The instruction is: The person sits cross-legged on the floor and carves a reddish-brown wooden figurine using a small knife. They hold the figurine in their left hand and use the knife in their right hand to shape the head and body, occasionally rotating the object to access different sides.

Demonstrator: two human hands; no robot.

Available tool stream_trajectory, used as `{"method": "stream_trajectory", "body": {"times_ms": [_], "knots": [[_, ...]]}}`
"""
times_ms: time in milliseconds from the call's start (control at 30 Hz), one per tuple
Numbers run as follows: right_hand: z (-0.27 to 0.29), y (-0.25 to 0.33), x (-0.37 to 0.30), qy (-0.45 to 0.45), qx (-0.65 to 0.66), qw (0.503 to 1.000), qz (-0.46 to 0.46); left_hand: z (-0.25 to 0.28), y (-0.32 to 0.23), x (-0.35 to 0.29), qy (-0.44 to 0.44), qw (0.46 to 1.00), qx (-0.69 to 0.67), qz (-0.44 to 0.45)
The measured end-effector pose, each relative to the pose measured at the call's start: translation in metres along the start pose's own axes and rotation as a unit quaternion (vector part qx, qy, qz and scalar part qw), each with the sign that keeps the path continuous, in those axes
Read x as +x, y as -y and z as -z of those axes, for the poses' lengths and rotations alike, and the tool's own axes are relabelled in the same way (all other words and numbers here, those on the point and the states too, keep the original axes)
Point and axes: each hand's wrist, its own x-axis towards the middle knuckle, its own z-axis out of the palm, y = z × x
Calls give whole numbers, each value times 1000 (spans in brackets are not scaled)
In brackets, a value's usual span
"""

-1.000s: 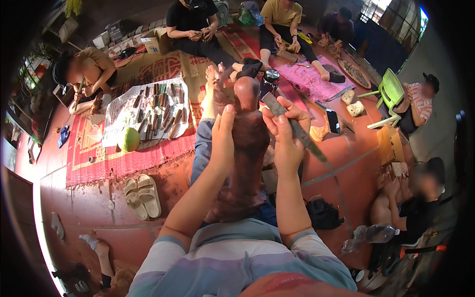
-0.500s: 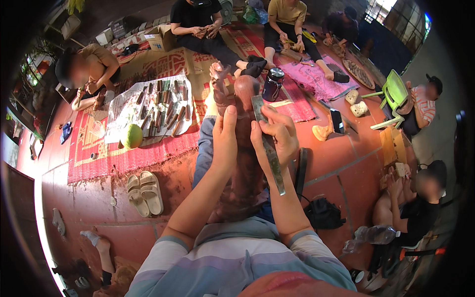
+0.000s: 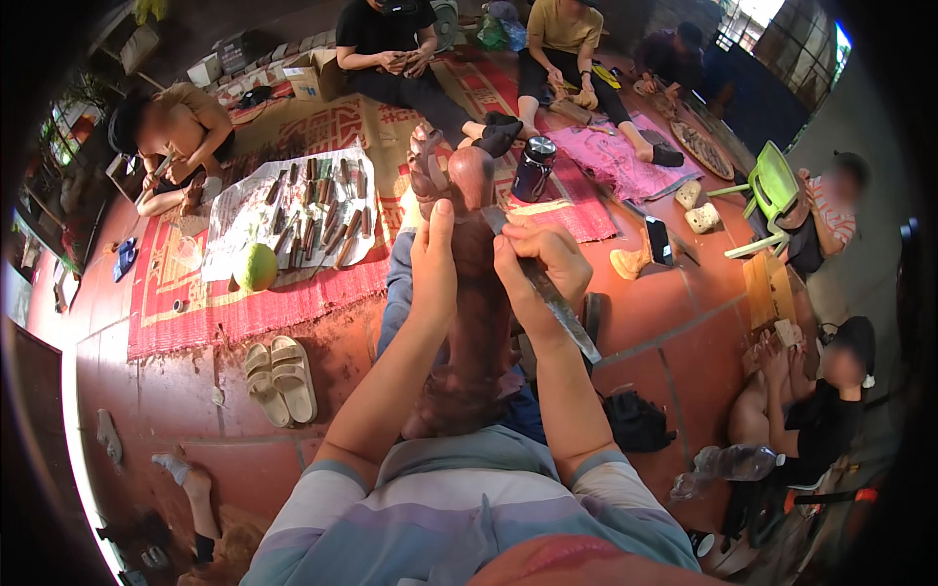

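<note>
A dark reddish-brown wood carving (image 3: 479,293) with a rounded, polished top stands between my legs, leaning against my lap. My left hand (image 3: 436,256) wraps its left side, thumb up along the wood; the other fingers are mostly hidden behind it. A smaller carved part (image 3: 427,171) rises above that hand. On the right side, my right hand (image 3: 547,256) pinches a flat metal scraper blade (image 3: 570,322). Its upper end lies close to the carving, and its lower end slants down and right across my wrist. Whether the blade's edge touches the wood I cannot tell.
Ahead left, several carving tools (image 3: 327,210) lie on paper over a red mat (image 3: 205,327), beside a green round fruit (image 3: 256,267). A dark flask (image 3: 532,171) stands ahead. Sandals (image 3: 281,381), a phone (image 3: 659,239) and a green chair (image 3: 777,190) are around. Several people sit nearby.
The scraper blade has tilted, its lower end swinging to the right away from the carving. My right hand has turned with it, while my left hand keeps its hold.
</note>
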Motion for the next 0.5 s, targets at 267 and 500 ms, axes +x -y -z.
{"method": "stream_trajectory", "body": {"times_ms": [267,500], "knots": [[-8,0,-10,-8,-55,996,67,-2,-1,-2,-8,1000,-18,13],[-17,-5,-20,-46,-47,995,75,0,5,-3,-29,1000,3,1]]}}
